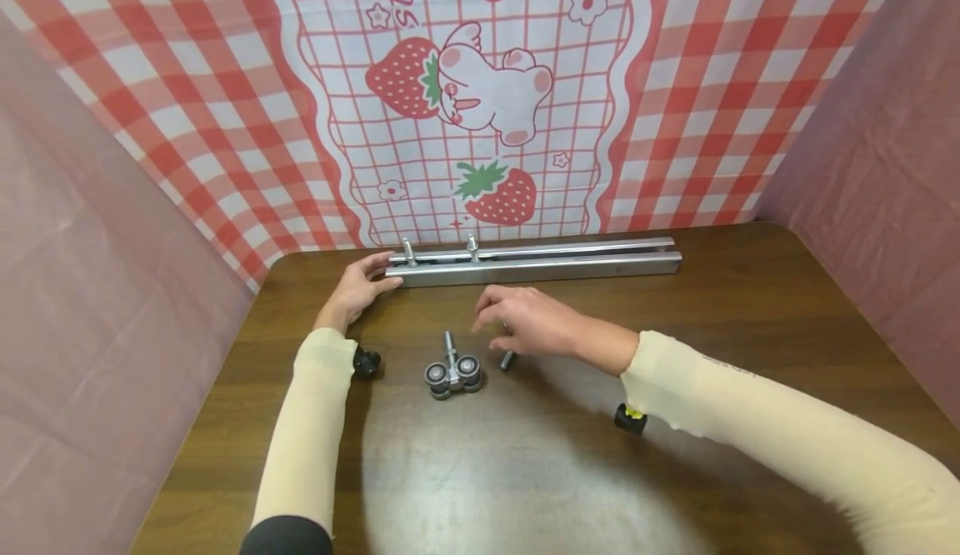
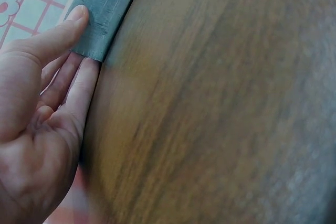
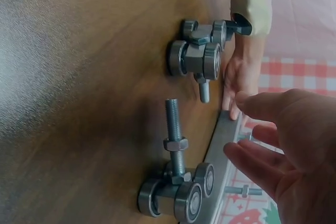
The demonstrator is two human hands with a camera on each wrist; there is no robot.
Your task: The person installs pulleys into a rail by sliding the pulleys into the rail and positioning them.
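A long silver metal channel rail [image 1: 540, 272] lies across the back of the table, with two threaded bolts [image 1: 472, 247] standing up out of its slot toward the left. My left hand [image 1: 358, 288] holds the rail's left end, thumb on the near side and fingers around the end. In the middle of the table sits a four-wheeled trolley roller [image 1: 452, 376], its bolt pointing at the rail. A second trolley roller [image 3: 176, 195] with a nut on its bolt is mostly hidden under my right hand [image 1: 532, 320] in the head view. That hand hovers with fingers loosely bent, holding nothing.
The wooden table [image 1: 300, 472] ends just behind the rail at a red-checked strawberry cloth [image 1: 450, 138]. Pink fabric [image 1: 847, 105] hangs at both sides. A small black camera [image 1: 366, 362] sits at each wrist.
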